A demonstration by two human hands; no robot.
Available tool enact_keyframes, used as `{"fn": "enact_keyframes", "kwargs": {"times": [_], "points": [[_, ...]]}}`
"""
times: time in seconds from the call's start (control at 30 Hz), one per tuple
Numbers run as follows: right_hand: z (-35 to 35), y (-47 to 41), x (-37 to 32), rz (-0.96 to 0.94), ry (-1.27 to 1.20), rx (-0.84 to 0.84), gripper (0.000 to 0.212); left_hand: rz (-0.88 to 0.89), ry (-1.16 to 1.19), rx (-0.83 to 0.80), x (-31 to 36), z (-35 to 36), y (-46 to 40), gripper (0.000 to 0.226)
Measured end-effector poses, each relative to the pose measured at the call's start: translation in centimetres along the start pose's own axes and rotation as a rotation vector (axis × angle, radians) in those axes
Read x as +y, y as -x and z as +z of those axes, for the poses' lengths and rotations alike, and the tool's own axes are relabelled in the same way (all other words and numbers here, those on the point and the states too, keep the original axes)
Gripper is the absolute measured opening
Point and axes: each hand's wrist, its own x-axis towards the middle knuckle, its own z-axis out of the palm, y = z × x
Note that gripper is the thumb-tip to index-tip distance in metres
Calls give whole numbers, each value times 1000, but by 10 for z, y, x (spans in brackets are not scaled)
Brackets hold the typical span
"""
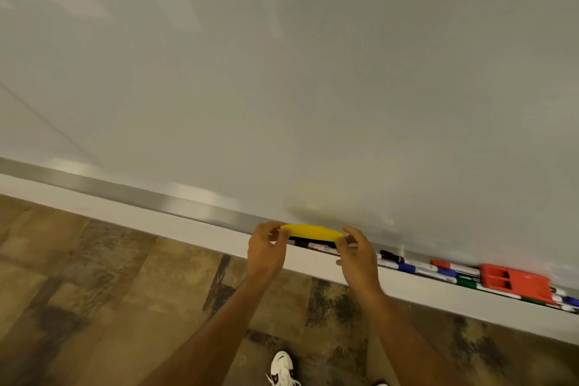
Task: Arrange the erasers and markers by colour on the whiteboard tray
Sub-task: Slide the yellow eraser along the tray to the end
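A yellow eraser [313, 231] with a dark felt underside hangs just over the whiteboard tray [203, 230]. My left hand [266, 249] pinches its left end and my right hand [357, 255] pinches its right end. A marker [319, 247] lies in the tray right under the eraser. Further right the tray holds a black marker [390, 256], a blue marker [405, 267], a red marker [445, 265] and a green marker [466, 282]. A red eraser [513, 283] lies over the markers at the far right.
The whiteboard [282, 72] fills the upper view, its surface bare. The tray's left stretch shows bare metal. Below is a patterned brown floor [94, 291] and a white shoe [283, 367] at the bottom edge.
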Motion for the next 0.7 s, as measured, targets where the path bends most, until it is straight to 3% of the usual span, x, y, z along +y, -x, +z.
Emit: {"fn": "enact_keyframes", "kwargs": {"times": [0.2, 0.33, 0.7], "points": [[57, -2, -11, -138, 51, -101, 24, 21, 6, 38, -30, -48, -28, 12], [90, -8, -12, -128, 121, -195, 20, 11, 8, 95, -45, -72, -47, 19], [167, -22, -19, -115, 312, -465, 40, -123, -52, 192, -89, -114, -105, 22]]}}
